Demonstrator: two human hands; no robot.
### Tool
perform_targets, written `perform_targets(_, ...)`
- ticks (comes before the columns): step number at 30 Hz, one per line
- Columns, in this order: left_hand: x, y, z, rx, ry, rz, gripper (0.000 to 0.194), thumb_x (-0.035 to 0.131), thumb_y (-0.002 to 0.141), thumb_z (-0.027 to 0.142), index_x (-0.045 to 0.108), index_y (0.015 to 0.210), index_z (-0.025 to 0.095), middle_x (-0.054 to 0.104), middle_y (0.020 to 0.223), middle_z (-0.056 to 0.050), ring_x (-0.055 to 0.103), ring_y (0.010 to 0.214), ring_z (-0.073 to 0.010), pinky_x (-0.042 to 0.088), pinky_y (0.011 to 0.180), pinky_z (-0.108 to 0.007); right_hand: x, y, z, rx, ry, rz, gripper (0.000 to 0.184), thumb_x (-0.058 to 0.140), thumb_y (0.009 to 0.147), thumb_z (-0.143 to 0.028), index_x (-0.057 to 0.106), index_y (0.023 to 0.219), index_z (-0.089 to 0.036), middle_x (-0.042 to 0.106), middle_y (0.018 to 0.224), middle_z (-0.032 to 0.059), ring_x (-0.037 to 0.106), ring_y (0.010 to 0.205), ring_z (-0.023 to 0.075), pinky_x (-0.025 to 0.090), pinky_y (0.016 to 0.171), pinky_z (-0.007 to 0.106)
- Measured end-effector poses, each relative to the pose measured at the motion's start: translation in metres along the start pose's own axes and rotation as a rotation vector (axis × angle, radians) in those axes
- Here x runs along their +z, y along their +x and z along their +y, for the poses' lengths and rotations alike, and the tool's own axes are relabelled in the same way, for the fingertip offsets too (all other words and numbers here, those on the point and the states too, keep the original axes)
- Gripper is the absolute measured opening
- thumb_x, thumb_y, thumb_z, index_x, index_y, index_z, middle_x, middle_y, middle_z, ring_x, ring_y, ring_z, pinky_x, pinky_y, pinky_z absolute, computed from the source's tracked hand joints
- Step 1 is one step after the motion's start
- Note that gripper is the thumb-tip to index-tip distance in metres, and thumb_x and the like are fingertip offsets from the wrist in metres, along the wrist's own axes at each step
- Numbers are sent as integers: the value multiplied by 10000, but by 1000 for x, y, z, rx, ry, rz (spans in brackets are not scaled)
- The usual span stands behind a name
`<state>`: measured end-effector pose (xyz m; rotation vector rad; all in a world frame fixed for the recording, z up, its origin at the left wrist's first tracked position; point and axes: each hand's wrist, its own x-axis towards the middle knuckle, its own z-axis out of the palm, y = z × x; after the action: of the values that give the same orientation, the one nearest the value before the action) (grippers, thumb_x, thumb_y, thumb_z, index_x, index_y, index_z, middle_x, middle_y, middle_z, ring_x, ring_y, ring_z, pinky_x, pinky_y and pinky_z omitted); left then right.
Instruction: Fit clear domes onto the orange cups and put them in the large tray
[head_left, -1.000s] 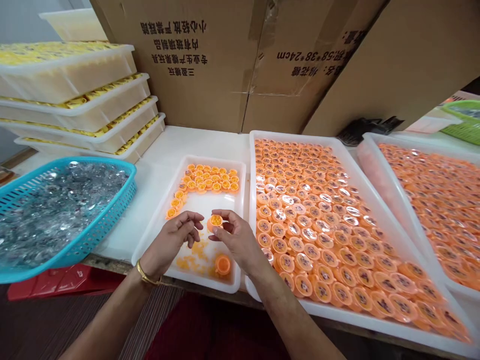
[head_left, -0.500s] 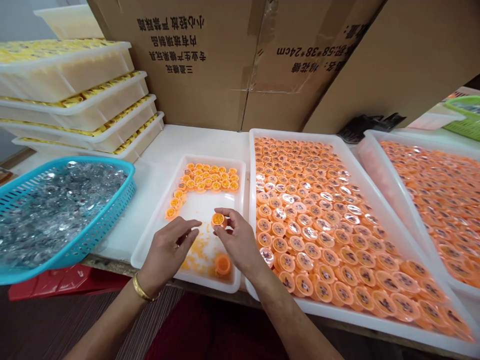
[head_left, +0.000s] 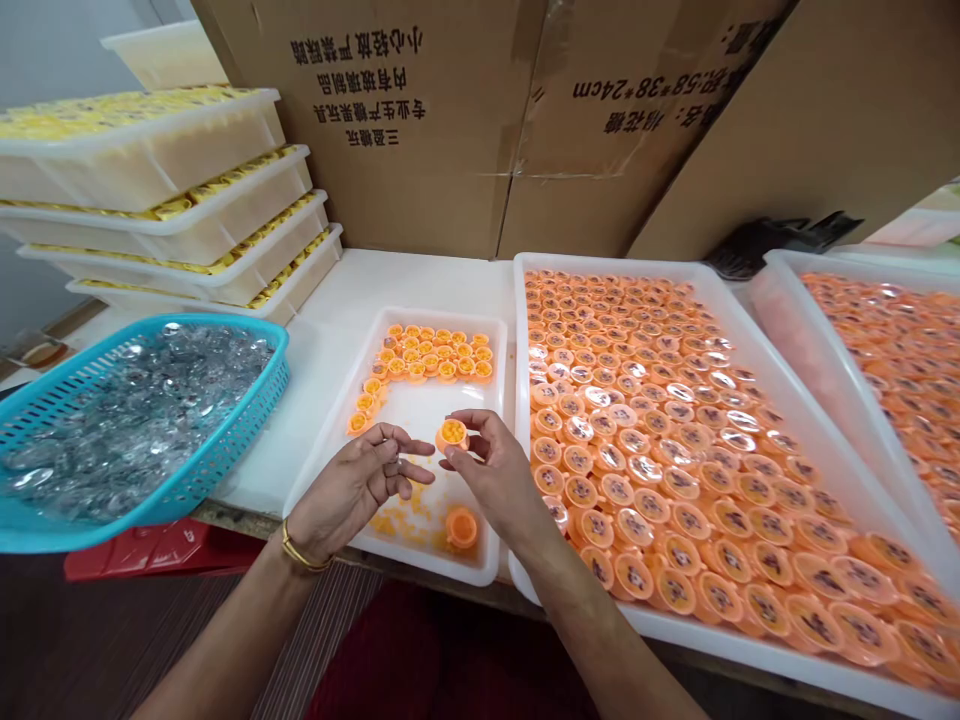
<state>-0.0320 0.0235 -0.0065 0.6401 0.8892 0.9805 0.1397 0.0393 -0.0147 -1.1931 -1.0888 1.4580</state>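
My right hand (head_left: 499,470) pinches a small orange cup (head_left: 452,434) by its side, between thumb and fingers. Yellow bits fill the cup, and its top is uncovered. Just to its left is my left hand (head_left: 360,485), palm turned partly up, fingers apart and stretched toward the cup. Both hands are above a small white tray (head_left: 319,465). Rows of orange cups (head_left: 435,352) with yellow contents stand at the tray's far end, and a few more line its left side. Loose yellow bits (head_left: 390,515) and a larger orange cup (head_left: 460,527) lie near its front edge.
Right of the small tray is a large white tray (head_left: 523,400) of sealed orange cups; another tray (head_left: 806,330) stands beyond. At left, a blue basket (head_left: 247,410) holds clear plastic pieces. Behind are stacked white trays (head_left: 247,180) and cardboard boxes (head_left: 450,190).
My left hand has turned from palm down to partly palm up, its fingers spreading nearer the cup. The cup stays in my right hand. The whole view has shifted slightly.
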Motion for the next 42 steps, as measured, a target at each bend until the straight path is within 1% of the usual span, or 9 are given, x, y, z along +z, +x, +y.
perform_targets(3, -2, 1, 1, -23, -97, 55, 200, 486, 901, 181, 625, 1029, 116, 661, 1066, -105, 673, 852, -165, 531, 683, -215, 0, 1, 2, 9, 15, -26, 285, 633, 718, -226, 538, 987, -215, 547, 967, 10, 573, 815, 138, 581, 726, 325)
perform_targets(7, -1, 4, 0, -18, -163, 124, 269, 516, 863, 96, 635, 1103, 74, 694, 950, -98, 668, 869, -145, 528, 817, -221, -1, 2, 6, -4, 9, -24, 291, 630, 724, -233, 544, 1001, -217, 562, 971, 9, 582, 793, 135, 570, 722, 327)
perform_targets(10, -1, 6, -3, 11, -139, 165, 317, 578, 828, 100, 623, 1142, 101, 707, 871, -75, 676, 852, -159, 532, 839, -262, -2, 2, 7, -7, -26, -22, 301, 625, 729, -231, 547, 1019, -217, 573, 964, 11, 582, 779, 136, 559, 721, 333)
perform_targets(12, 0, 6, -5, 27, -102, 149, 379, 615, 814, 126, 597, 1192, 136, 709, 862, -62, 673, 845, -160, 533, 822, -267, -2, 2, 6, -6, -56, -23, 304, 622, 732, -234, 548, 1027, -216, 585, 967, 16, 584, 781, 143, 550, 717, 337)
perform_targets(16, 0, 5, -5, 77, -81, 91, 372, 640, 812, 161, 609, 1183, 151, 701, 862, -46, 632, 748, -77, 508, 743, -156, -3, 1, 4, -5, -77, -29, 303, 620, 740, -249, 551, 1032, -214, 601, 970, 21, 589, 759, 143, 533, 710, 335)
perform_targets(20, 0, 7, -3, 57, -143, 136, 313, 654, 796, 144, 651, 1109, 141, 691, 847, -41, 606, 693, -52, 503, 655, -111, -3, 0, 4, 0, -74, -38, 311, 626, 739, -256, 552, 1039, -219, 613, 971, 23, 608, 756, 148, 523, 703, 327)
perform_targets(30, 7, 14, -1, 10, -239, 243, 224, 587, 809, 63, 679, 1009, 106, 711, 783, -50, 687, 771, -133, 569, 713, -194, -3, 0, 10, -11, -79, -55, 304, 620, 751, -255, 553, 1047, -231, 630, 937, 15, 623, 767, 155, 517, 689, 320)
perform_targets(35, 6, 18, -4, -5, -287, 235, 229, 620, 794, 84, 671, 1013, 121, 670, 747, -13, 612, 634, -62, 514, 570, -132, -3, 0, 10, -12, -93, -52, 302, 622, 746, -242, 557, 1040, -225, 629, 929, 15, 613, 748, 147, 522, 700, 327)
perform_targets(42, 9, 21, -3, -13, -269, 218, 230, 670, 757, 117, 682, 986, 126, 636, 737, -6, 578, 629, -54, 493, 568, -131, -2, 0, 7, 20, -24, -63, 306, 634, 735, -237, 561, 1032, -225, 629, 915, 9, 607, 739, 138, 546, 701, 328)
